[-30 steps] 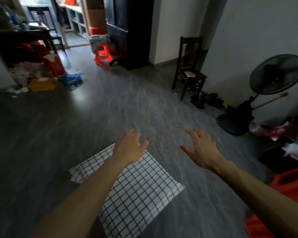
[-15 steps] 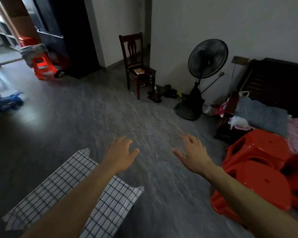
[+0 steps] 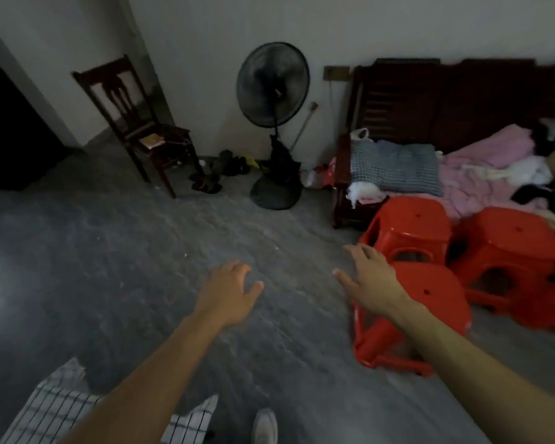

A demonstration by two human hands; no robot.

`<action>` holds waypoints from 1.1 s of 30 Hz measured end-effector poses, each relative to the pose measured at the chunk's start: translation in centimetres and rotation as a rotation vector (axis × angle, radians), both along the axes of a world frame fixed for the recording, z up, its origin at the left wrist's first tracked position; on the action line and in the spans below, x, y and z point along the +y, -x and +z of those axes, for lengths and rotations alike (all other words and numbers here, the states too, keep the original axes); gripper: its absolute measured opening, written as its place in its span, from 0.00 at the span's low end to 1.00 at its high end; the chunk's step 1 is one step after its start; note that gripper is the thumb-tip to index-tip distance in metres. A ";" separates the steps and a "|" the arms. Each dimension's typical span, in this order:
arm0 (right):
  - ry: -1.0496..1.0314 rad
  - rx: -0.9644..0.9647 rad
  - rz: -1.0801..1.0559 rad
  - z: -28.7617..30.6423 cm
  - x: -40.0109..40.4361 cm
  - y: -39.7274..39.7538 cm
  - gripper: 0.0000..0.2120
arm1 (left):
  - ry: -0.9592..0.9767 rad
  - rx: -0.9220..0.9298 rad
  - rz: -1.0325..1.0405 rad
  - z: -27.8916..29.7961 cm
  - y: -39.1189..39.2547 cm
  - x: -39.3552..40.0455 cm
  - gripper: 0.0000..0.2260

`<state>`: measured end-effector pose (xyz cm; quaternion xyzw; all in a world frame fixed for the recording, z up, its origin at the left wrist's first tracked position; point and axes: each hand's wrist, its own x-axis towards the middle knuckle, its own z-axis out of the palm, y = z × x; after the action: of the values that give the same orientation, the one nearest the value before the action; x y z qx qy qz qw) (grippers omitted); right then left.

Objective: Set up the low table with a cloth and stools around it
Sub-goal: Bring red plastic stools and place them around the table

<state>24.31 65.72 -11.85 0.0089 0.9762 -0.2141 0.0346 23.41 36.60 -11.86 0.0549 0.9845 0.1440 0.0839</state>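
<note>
Three red plastic stools stand grouped on the grey floor (image 3: 141,283) at right: the nearest stool (image 3: 430,293), a second stool (image 3: 414,225) behind it, and a third stool (image 3: 510,248) further right, all close against a dark wooden bed (image 3: 398,100) piled with a checked pillow (image 3: 394,168) and pink bedding (image 3: 494,165). The checked cloth (image 3: 52,415) lies at the lower left edge, partly hidden by the left forearm. The right hand (image 3: 372,283) is extended with fingers spread, holding nothing, in front of the nearest stool; contact cannot be confirmed. The left hand (image 3: 228,293) is held out over bare floor, fingers loosely bent, empty. Against the wall stand a dark wooden chair (image 3: 135,123) and a black pedestal fan (image 3: 273,88), with shoes (image 3: 218,174) between them.
</note>
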 end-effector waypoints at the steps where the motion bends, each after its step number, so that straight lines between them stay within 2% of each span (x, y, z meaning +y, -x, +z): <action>1: -0.006 -0.005 -0.045 -0.2 1.0 0.3 0.31 | -0.018 0.000 -0.038 -0.4 1.8 1.2 0.24; 5: -0.073 -0.054 -0.244 -0.4 4.6 1.0 0.30 | -0.098 -0.009 -0.231 -2.1 8.7 6.5 0.24; 9: -0.055 -0.064 -0.435 0.2 7.5 0.9 0.31 | -0.153 -0.057 -0.382 -3.3 13.4 11.9 0.24; 15: -0.039 -0.066 -0.635 0.5 12.7 -0.8 0.30 | -0.204 -0.103 -0.565 -4.6 15.3 19.9 0.23; 19: -0.005 -0.080 -0.708 -0.9 17.2 -1.5 0.30 | -0.190 -0.142 -0.608 -6.4 15.9 25.1 0.23; 24: 0.061 -0.104 -0.693 -4.9 25.1 -0.4 0.28 | -0.133 -0.173 -0.594 -9.6 16.0 32.0 0.22; 29: 0.073 -0.197 -0.545 -9.4 33.5 3.5 0.30 | -0.095 -0.170 -0.515 -12.0 16.1 39.7 0.23; 33: 0.025 -0.239 -0.457 -11.1 38.0 5.4 0.30 | -0.110 -0.235 -0.418 -13.0 16.0 44.8 0.24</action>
<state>18.89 103.74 -22.97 0.2538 0.9351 -0.2258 0.1005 7.43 81.43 -24.88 0.2446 0.9259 0.1825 0.2228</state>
